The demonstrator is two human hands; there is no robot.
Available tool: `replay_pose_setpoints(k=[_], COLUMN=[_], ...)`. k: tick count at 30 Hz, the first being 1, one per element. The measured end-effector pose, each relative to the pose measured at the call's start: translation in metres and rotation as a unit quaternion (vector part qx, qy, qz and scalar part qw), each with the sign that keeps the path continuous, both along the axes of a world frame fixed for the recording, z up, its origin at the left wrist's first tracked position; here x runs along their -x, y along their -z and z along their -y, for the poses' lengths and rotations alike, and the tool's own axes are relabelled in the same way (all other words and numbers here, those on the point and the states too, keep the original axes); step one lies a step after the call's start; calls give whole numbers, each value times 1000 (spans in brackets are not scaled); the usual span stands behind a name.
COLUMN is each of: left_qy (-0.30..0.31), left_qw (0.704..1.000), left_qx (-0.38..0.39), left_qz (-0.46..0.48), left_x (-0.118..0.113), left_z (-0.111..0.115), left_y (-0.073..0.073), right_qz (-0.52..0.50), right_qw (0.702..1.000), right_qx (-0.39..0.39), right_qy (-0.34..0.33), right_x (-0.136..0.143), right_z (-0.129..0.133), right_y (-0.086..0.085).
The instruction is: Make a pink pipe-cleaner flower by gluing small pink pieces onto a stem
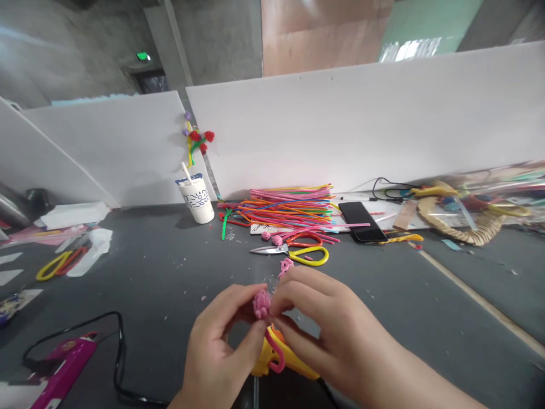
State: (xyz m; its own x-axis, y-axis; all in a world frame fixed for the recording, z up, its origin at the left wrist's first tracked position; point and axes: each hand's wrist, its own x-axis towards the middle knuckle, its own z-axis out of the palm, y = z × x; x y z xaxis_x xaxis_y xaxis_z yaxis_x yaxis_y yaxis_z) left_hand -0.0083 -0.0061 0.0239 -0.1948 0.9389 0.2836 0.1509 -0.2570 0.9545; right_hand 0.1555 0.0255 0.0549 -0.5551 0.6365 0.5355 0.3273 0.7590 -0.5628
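Note:
Between the thumb and fingers of my left hand (230, 341) is a small coiled pink pipe-cleaner ball (261, 304). My right hand (327, 318) has its fingertips pinched at the ball's right side, on the pink pipe cleaner (279, 355) whose curved tail hangs below. Just under both hands lies a yellow glue gun (293, 363), partly covered by them. Beyond my fingers is a loose pink coiled piece (286, 266). Scissors (293, 251) with red and yellow handles lie behind it, beside two small pink balls (277, 240).
A bundle of coloured pipe cleaners (289, 207) lies along the white partition, near a black phone (361, 220) and a lidded cup (196, 199). At left are a magenta glue gun (68, 369) with a black cord and more scissors (62, 264). Plastic-wrapped supplies (489, 199) sit at right.

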Motion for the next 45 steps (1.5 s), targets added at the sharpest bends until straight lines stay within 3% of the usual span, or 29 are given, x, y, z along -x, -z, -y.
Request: replay_pose_setpoints(k=[3, 9, 13, 17, 22, 27, 31, 38, 45], left_qy=[-17, -11, 12, 46, -25, -78, -56, -10, 22], left_qw=[1000, 999, 992, 962, 897, 862, 885, 954, 965], left_qx=[-20, -37, -113, -221, -355, -391, -373, -246, -194], left_qz=[2, -6, -54, -157, -261, -313, -274, -169, -176], left_x=[-1, 0, 5, 13, 22, 27, 23, 13, 14], left_z=[2, 5, 5, 2, 3, 6, 5, 5, 6], left_y=[-1, 2, 8, 16, 23, 28, 31, 28, 26], right_qz=[-18, 15, 14, 18, -19, -32, -36, -33, 16], right_qw=[998, 997, 996, 997, 997, 992, 995, 981, 971], right_qx=[55, -56, -77, -36, 56, 106, 56, -189, -237], right_qy=[-38, -42, -31, -59, -41, -61, -76, -31, -19], right_x=[-8, -3, 0, -5, -12, -9, -5, 0, -1], right_z=[-2, 0, 3, 4, 1, 1, 3, 5, 1], right_y=[-9, -8, -7, -10, -10, -8, -8, 3, 8])
